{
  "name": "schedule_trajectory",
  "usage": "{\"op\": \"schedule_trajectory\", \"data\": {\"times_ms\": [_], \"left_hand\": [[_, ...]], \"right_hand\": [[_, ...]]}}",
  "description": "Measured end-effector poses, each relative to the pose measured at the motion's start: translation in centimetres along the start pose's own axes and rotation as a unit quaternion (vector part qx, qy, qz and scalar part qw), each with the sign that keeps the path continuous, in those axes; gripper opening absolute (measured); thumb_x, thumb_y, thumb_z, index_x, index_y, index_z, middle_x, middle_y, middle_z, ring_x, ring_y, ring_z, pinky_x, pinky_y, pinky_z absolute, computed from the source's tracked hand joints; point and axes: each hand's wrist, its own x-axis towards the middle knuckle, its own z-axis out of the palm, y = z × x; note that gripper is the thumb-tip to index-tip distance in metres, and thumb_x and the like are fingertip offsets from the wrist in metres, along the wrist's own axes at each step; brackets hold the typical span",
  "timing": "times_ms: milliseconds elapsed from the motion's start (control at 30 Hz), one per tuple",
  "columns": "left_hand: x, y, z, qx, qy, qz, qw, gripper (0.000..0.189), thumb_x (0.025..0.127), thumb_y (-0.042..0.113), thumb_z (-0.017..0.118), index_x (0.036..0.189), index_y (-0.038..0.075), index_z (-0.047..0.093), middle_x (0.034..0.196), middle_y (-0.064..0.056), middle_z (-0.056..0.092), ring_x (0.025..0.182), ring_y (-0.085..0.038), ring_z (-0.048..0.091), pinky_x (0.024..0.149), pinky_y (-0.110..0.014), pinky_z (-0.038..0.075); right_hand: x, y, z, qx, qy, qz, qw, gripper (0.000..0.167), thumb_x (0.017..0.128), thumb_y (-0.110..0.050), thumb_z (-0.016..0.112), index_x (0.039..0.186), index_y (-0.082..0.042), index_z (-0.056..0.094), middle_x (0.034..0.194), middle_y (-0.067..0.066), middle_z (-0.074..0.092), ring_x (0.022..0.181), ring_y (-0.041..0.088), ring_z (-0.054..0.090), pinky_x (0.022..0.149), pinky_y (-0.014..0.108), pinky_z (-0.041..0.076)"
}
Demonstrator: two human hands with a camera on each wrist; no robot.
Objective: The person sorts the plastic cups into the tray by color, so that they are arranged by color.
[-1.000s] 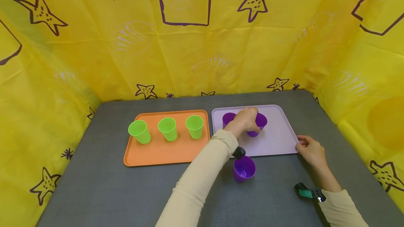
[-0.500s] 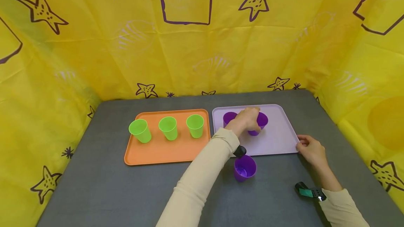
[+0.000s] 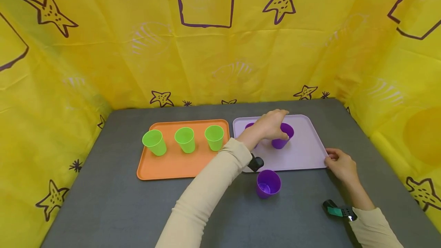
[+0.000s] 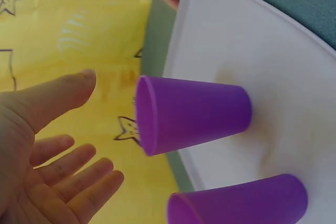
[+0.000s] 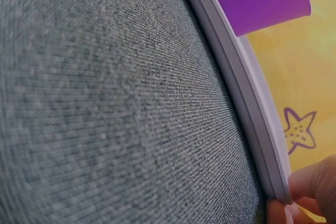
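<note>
My left hand [image 3: 270, 125] hovers over the lavender tray [image 3: 306, 150], fingers spread and apart from a purple cup [image 3: 280, 144] that stands upright there. In the left wrist view a gap shows between the left hand's fingertips [image 4: 86, 90] and that cup's rim. A second purple cup [image 4: 247, 203] stands beside it on the tray, mostly hidden by the hand in the head view. At the tray's near right corner my right hand [image 3: 342, 165] pinches the rim between thumb and fingers. A third purple cup [image 3: 268, 185] stands on the dark table in front of the tray.
To the left lies an orange tray [image 3: 165, 169] carrying three green cups [image 3: 186, 141] in a row, the leftmost tilted in this view. The grey table [image 3: 113, 209] is enclosed by yellow patterned cloth [image 3: 206, 56] at the back and sides.
My left hand has let go of the purple cup on the lavender tray, opened its fingers and drawn slightly up and back. The right hand stays at the tray corner.
</note>
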Motion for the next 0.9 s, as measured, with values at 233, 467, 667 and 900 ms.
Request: {"op": "schedule_trajectory", "data": {"times_ms": [233, 467, 667, 900], "left_hand": [[-1.7, 0.2, -1.2, -0.008, 0.006, 0.047, 0.9988, 0.074, 0.078, 0.034, 0.072, 0.140, 0.015, 0.038, 0.142, 0.001, 0.041, 0.131, -0.016, 0.036, 0.107, -0.034, 0.033], [-3.7, 0.3, -1.8, -0.025, 0.013, 0.102, 0.9944, 0.070, 0.079, 0.034, 0.071, 0.139, 0.016, 0.038, 0.139, 0.003, 0.044, 0.129, -0.012, 0.039, 0.106, -0.031, 0.034], [-5.4, 0.5, -1.7, -0.028, 0.015, 0.149, 0.9883, 0.071, 0.079, 0.035, 0.070, 0.139, 0.013, 0.039, 0.139, 0.000, 0.044, 0.129, -0.012, 0.039, 0.107, -0.024, 0.032], [-7.2, 0.0, -0.5, -0.046, 0.026, 0.193, 0.9798, 0.071, 0.078, 0.035, 0.071, 0.138, 0.012, 0.040, 0.137, 0.001, 0.046, 0.127, -0.008, 0.040, 0.106, -0.015, 0.028]], "right_hand": [[-0.1, 0.0, -0.1, 0.001, 0.001, -0.002, 1.0000, 0.034, 0.082, -0.013, 0.054, 0.111, 0.005, 0.059, 0.087, 0.018, 0.063, 0.068, 0.014, 0.052, 0.052, 0.021, 0.041], [-0.1, 0.0, -0.1, 0.003, -0.003, -0.003, 1.0000, 0.035, 0.082, -0.013, 0.053, 0.111, 0.006, 0.059, 0.088, 0.018, 0.063, 0.070, 0.019, 0.053, 0.052, 0.021, 0.042], [-0.1, 0.0, 0.0, 0.000, -0.002, -0.002, 1.0000, 0.035, 0.082, -0.013, 0.054, 0.111, 0.005, 0.059, 0.088, 0.018, 0.063, 0.069, 0.018, 0.053, 0.053, 0.021, 0.041], [-0.1, 0.0, 0.0, -0.002, 0.000, 0.000, 1.0000, 0.035, 0.081, -0.013, 0.054, 0.111, 0.005, 0.059, 0.088, 0.018, 0.064, 0.069, 0.018, 0.054, 0.054, 0.023, 0.041]]}}
